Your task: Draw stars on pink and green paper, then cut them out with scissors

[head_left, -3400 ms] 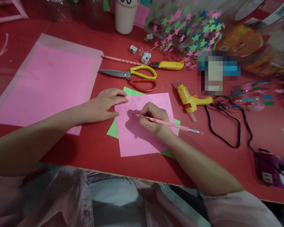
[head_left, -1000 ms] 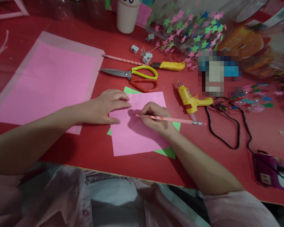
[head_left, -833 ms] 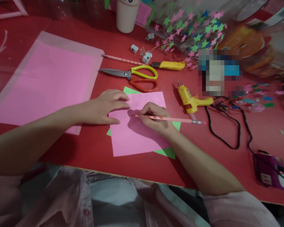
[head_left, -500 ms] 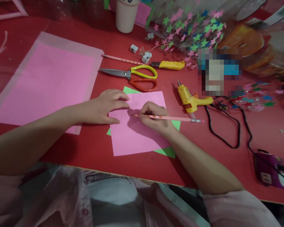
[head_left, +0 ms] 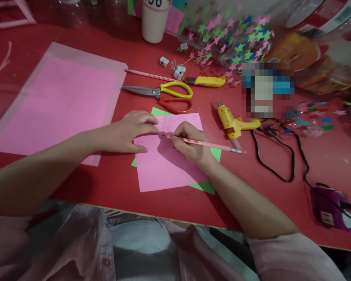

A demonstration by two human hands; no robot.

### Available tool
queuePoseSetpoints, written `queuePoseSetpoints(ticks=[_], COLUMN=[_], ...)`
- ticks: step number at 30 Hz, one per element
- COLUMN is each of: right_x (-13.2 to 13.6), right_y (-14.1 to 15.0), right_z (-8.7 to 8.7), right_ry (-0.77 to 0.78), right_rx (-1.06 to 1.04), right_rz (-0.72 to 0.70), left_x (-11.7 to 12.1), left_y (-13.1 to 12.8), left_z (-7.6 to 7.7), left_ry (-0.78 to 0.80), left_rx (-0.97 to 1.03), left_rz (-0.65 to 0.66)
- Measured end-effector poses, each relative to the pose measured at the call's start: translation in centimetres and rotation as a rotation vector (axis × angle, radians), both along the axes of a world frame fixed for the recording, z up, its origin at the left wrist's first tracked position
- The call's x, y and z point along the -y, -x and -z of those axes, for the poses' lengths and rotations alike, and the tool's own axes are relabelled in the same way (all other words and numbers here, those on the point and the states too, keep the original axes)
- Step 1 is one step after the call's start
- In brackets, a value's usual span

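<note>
A small pink paper square (head_left: 163,168) lies on a green sheet (head_left: 206,186) on the red table (head_left: 119,187). My right hand (head_left: 190,142) grips a pink pencil (head_left: 213,145) whose tip touches the pink square near its upper left. My left hand (head_left: 130,130) lies flat with fingers stretched over the square's left edge, pressing it down. Faint pencil lines show on the paper near the tip.
Scissors (head_left: 166,95) with yellow and red handles, a second pencil (head_left: 149,74), a yellow knife (head_left: 207,81) and a yellow glue gun (head_left: 232,123) with black cord (head_left: 275,171) lie behind. A large pink sheet (head_left: 55,103) lies left. Star-covered bag (head_left: 234,39) and cup (head_left: 154,19) stand at the back.
The pencil tip has crept slightly up and left on the pink square, toward my left fingertips. Since the oldest frame the square has shifted left and turned a little.
</note>
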State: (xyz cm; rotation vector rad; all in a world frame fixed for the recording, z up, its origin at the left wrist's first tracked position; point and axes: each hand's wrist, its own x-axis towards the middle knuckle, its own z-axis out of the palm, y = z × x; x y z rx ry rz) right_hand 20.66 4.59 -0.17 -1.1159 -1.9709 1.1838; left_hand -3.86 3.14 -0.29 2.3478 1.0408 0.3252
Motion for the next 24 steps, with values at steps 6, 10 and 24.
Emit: queuePoseSetpoints(ticks=[6, 10, 24], right_x=[-0.02, -0.19, -0.53], right_y=[0.05, -0.1, -0.33], right_z=[-0.07, -0.07, -0.21], right_ry=[0.0, -0.037, -0.077], right_rx=[0.014, 0.041, 0.065], right_rz=[0.005, -0.016, -0.078], left_x=[0.03, -0.05, -0.03], left_y=[0.05, 0.07, 0.11], left_z=[0.1, 0.3, 0.34], left_ry=[-0.016, -0.025, -0.032], left_rx=[-0.005, 0.008, 0.016], left_rz=[0.009, 0.011, 0.015])
